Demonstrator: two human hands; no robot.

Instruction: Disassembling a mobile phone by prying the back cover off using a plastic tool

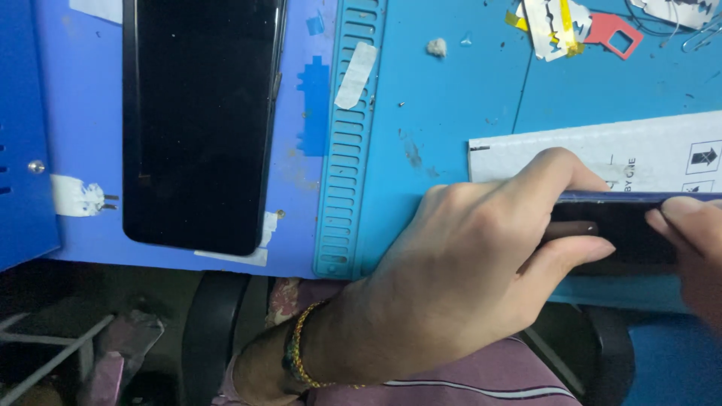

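My left hand (481, 256) grips one end of a dark phone (635, 225) held on edge above the blue mat's (451, 113) near edge, index finger over its top side, thumb underneath. My right hand (696, 240) comes in from the right edge and its fingertips press on the same phone; most of that hand is out of view. A beaded bracelet (297, 349) circles my left wrist. A second, larger black phone (199, 120) lies flat, screen up, to the left.
A white printed sheet (602, 154) lies under the held phone. Tape scraps, a razor blade (553, 26), a red plastic piece (613, 34) and a paper clip sit at the back right. The mat's ridged strip (350, 135) runs front to back. A blue box (22, 135) stands at left.
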